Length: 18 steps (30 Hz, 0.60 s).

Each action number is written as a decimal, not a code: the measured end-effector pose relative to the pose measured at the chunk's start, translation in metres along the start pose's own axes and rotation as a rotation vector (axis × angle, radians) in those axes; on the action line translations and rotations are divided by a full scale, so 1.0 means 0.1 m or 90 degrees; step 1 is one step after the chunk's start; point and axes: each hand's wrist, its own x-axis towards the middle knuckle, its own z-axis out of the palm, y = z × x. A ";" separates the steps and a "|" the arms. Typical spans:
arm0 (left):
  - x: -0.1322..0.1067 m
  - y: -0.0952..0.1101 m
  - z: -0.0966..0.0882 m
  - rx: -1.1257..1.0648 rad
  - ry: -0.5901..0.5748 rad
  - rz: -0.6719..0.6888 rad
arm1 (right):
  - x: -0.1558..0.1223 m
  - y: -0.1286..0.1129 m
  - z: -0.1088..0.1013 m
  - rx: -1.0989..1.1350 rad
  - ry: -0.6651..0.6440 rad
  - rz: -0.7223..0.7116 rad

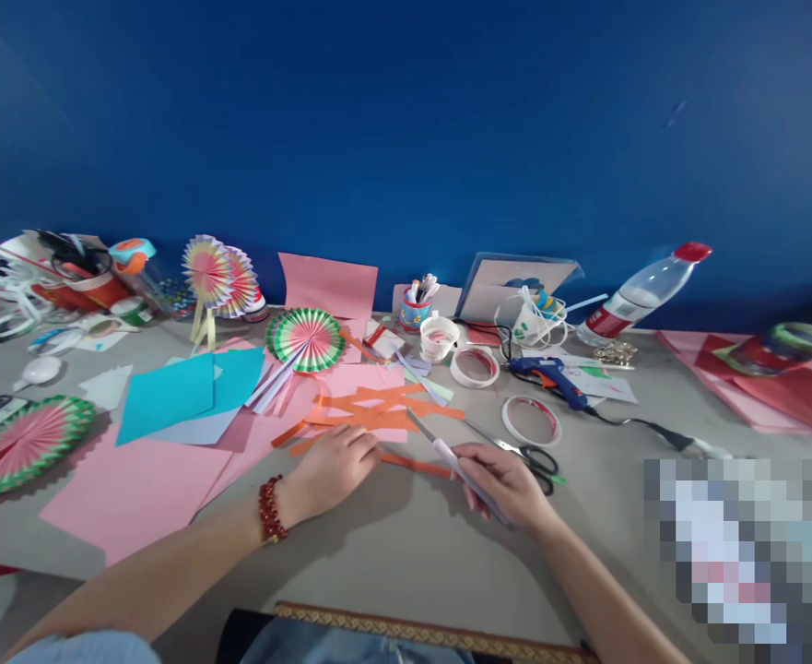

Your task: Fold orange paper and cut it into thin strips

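My left hand (340,461) lies palm down at the near edge of the pile of orange paper strips (384,406), its fingers resting on them; the fingertips are partly hidden. A dark red beaded bracelet circles that wrist. My right hand (502,484) is closed around the pale handle of a craft knife (457,461). The knife's blade points up and left toward the strips. One longer orange strip (416,463) reaches from beside my left hand to the fingers of my right. Black-handled scissors (526,452) lie just behind my right hand.
Pink sheets (143,489) and blue paper (170,397) lie to the left, near a green-edged paper fan (305,339). Tape rolls (531,420), a blue glue gun (550,378) with its cord and a tilted bottle (644,295) stand or lie to the right. A blue wall (406,138) rises behind.
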 end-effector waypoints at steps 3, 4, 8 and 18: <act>0.00 0.00 0.01 0.020 0.000 0.028 | 0.00 0.01 -0.01 0.000 0.009 0.001; 0.00 0.00 -0.01 0.008 0.000 0.020 | 0.00 0.01 -0.02 0.000 0.017 -0.002; 0.01 -0.04 -0.14 -0.086 -0.018 -0.043 | 0.00 0.00 -0.05 -0.018 0.052 -0.024; 0.00 -0.07 -0.21 -0.168 -0.022 -0.108 | 0.03 0.02 -0.08 -0.288 0.094 -0.170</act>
